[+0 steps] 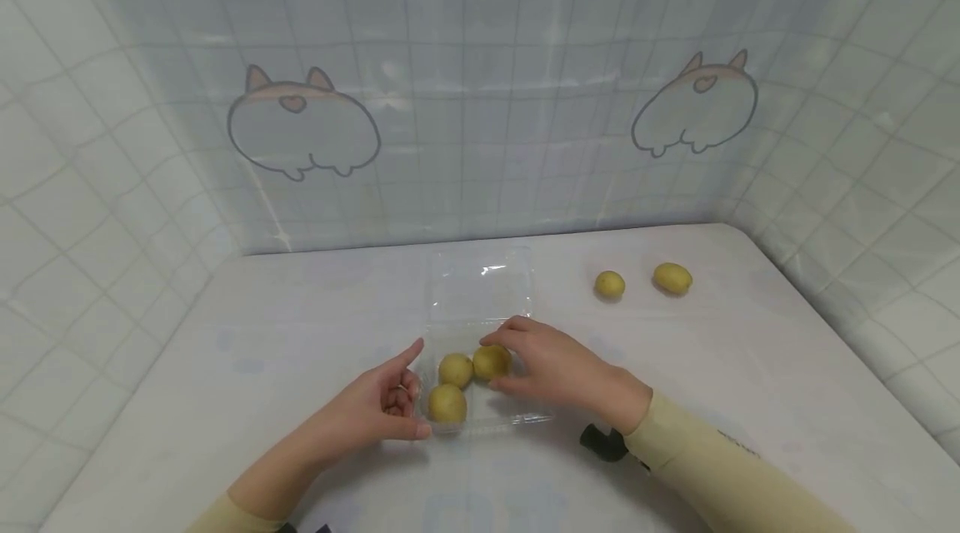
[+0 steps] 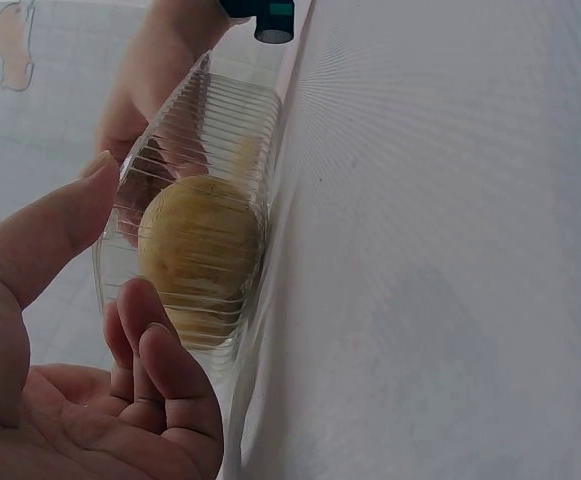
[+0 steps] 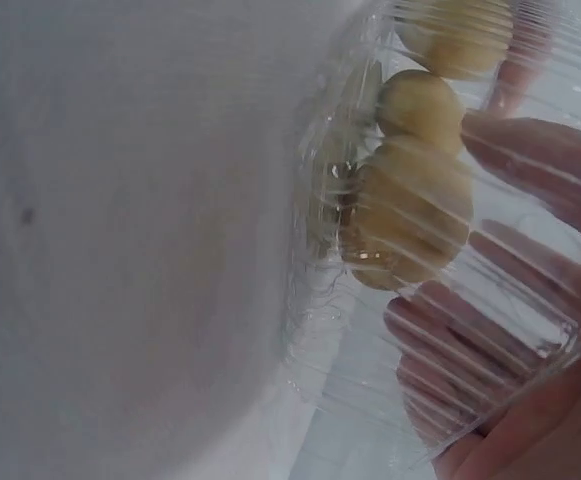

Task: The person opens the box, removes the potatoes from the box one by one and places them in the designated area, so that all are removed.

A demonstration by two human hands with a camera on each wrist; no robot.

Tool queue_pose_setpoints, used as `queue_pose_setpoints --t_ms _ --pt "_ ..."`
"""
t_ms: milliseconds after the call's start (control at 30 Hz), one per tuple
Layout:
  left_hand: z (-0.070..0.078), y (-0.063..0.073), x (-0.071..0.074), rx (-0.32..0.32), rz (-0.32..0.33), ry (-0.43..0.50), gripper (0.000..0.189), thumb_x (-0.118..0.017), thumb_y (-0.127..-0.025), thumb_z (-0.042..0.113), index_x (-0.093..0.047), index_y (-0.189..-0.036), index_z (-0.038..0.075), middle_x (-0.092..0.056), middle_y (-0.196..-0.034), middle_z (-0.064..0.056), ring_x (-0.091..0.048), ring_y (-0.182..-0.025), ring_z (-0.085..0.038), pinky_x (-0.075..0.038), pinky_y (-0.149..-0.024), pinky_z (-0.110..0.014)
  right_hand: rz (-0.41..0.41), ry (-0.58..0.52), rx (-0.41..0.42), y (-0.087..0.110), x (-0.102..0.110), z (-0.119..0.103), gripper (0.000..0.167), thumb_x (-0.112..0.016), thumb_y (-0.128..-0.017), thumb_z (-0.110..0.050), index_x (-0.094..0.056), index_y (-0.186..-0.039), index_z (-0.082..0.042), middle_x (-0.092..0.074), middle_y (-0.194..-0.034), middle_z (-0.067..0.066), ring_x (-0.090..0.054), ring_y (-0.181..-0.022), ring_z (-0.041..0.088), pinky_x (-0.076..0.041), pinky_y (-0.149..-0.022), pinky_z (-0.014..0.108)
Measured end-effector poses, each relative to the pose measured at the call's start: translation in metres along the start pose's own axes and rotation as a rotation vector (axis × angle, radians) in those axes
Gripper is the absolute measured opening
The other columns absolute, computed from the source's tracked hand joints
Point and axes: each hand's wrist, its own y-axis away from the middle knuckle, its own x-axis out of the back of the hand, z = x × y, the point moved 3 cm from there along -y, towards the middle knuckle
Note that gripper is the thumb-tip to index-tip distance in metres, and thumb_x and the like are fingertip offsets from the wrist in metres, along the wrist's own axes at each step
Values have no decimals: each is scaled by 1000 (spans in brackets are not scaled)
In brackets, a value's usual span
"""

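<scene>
A clear plastic clamshell box (image 1: 510,420) lies on the table with its lid (image 1: 480,283) folded back. Inside are three yellow potatoes: one at the front left (image 1: 447,405), one behind it (image 1: 456,370), and one to the right (image 1: 492,362). My right hand (image 1: 551,362) reaches into the box, fingers and thumb curved around the right potato. At the box's left side is my left hand (image 1: 378,404); in the left wrist view its thumb is against the rim and its loosely bent fingers are beside the ribbed wall (image 2: 240,110).
Two more potatoes, a small one (image 1: 610,285) and a longer one (image 1: 672,278), lie at the back right of the white-covered table (image 1: 300,308). A tiled curtain with cartoon animals (image 1: 303,129) hangs behind. A black device (image 1: 602,443) is at the right wrist.
</scene>
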Motion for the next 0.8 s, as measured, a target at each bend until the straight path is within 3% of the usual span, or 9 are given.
queue_pose_setpoints --t_ms 333,633,800 --pt "-3 0 0 -21 -10 14 111 -87 -76 13 -13 -160 11 -48 -101 -12 -53 -83 -20 -50 -71 -25 -4 48 -20 -3 -6 -3 47 -77 -86 -34 -65 -126 -11 -61 -116 -1 -59 -101 13 -49 -89 31" --pt "-4 1 0 -23 -21 5 110 -86 -77 13 -13 -160 15 -47 -102 -12 -52 -85 -19 -51 -72 -26 2 98 -16 -3 -12 -4 46 -78 -85 -36 -67 -124 -13 -59 -109 -3 -56 -87 11 -48 -79 30" --pt "-2 2 0 -20 -21 11 110 -86 -77 13 -14 -160 15 -47 -102 -13 -53 -84 -19 -51 -72 -26 8 122 -6 -3 -13 -6 45 -77 -85 -36 -68 -124 -15 -61 -108 -4 -58 -88 12 -47 -81 34"
